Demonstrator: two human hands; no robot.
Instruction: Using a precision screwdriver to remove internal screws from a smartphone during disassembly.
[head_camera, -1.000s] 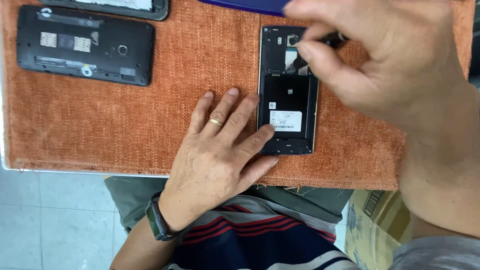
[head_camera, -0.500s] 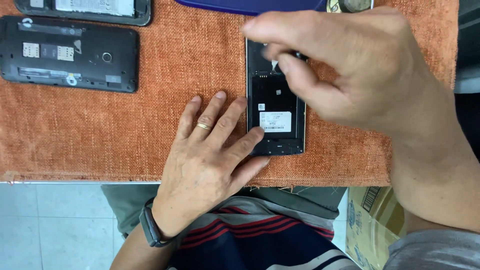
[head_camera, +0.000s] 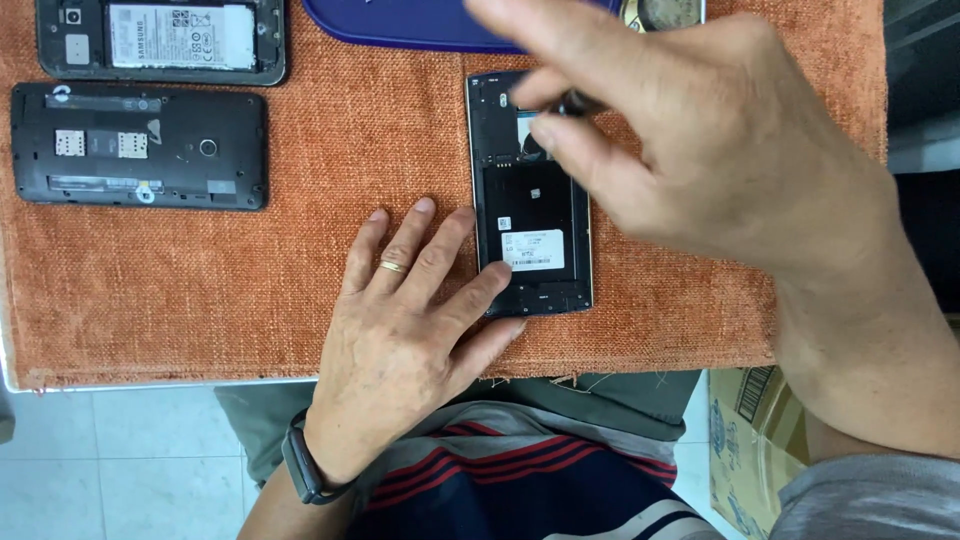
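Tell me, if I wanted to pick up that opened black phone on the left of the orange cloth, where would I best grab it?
Probably by its two long edges, coming straight down from above. The black phone lies flat and crosswise on the orange cloth, back cover off, so its open inside faces up; edges keep fingers off that. Another phone lies close beyond it, so that far edge is tighter. Neither the left hand nor the right hand is near it.

Illumination is bright, even and diffuse, with no glare; only a soft shadow lies under the left hand (head_camera: 405, 330) on the orange cloth (head_camera: 300, 260). The raised right hand (head_camera: 700, 150) is close to the lens, out of focus, its fingertips motion-blurred. The opened phone (head_camera: 530, 200) and cloth weave are rendered sharp.
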